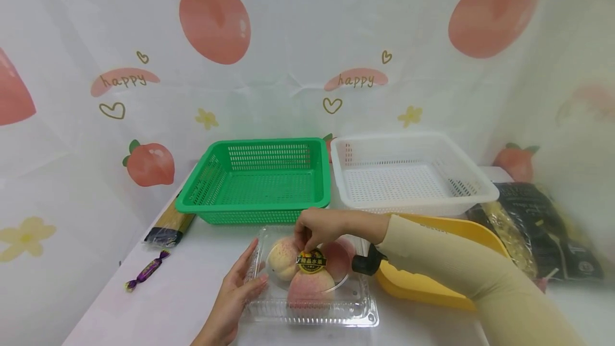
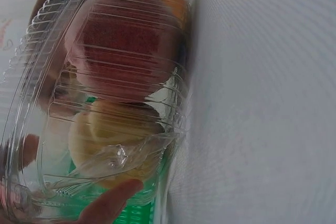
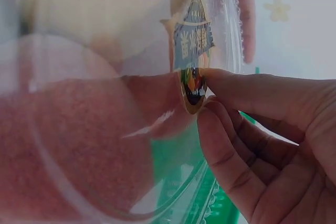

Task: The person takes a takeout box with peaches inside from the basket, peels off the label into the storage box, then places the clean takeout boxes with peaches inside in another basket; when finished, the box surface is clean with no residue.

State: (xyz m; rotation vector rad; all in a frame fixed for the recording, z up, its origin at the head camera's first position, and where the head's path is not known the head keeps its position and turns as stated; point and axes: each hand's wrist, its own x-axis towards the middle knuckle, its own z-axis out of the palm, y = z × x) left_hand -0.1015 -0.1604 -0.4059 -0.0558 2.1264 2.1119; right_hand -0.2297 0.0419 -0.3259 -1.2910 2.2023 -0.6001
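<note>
A clear plastic clamshell box (image 1: pixel 355 311) holding three peaches (image 1: pixel 311 288) lies on the table. A round black and gold sticker (image 1: pixel 312 267) with Chinese characters is on its lid. My right hand (image 1: pixel 319 228) reaches over from the far right side and pinches the sticker's edge between thumb and forefinger; in the right wrist view that sticker (image 3: pixel 193 51) stands edge-on against the lid. My left hand (image 1: pixel 235 287) rests against the box's left side, fingers straight along the edge and thumb (image 2: pixel 113 203) laid on its near left part.
Behind the box stand a green basket (image 1: pixel 250 208) and a white basket (image 1: pixel 408 204). A yellow tray (image 1: pixel 418 282) lies under my right forearm. At left are a purple wrapped candy (image 1: pixel 146 271) and a packet (image 1: pixel 168 226); black bags (image 1: pixel 543 228) lie at far right.
</note>
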